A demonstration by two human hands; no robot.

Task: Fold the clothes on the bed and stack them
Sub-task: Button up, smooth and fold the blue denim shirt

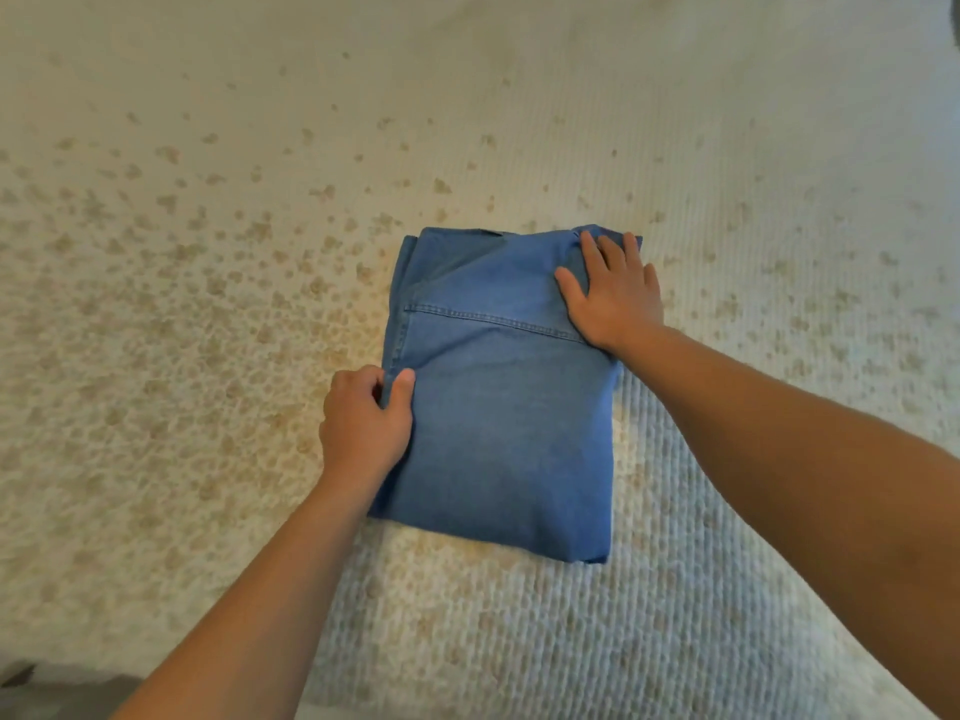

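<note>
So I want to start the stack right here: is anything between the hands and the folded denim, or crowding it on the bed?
Nothing visible. The left hand pinches the folded denim at its left edge, the right hand lies flat on it, and only bedspread surrounds it.

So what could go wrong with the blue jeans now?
The left hand only pinches the left edge of the folded blue denim. If it tugs, the layers there could slide apart and undo the fold. The right hand presses flat on the far right corner, where the cloth looks bunched, so a crease might get pressed in. The bedspread looks soft, so the pile could sag or tip.
</note>
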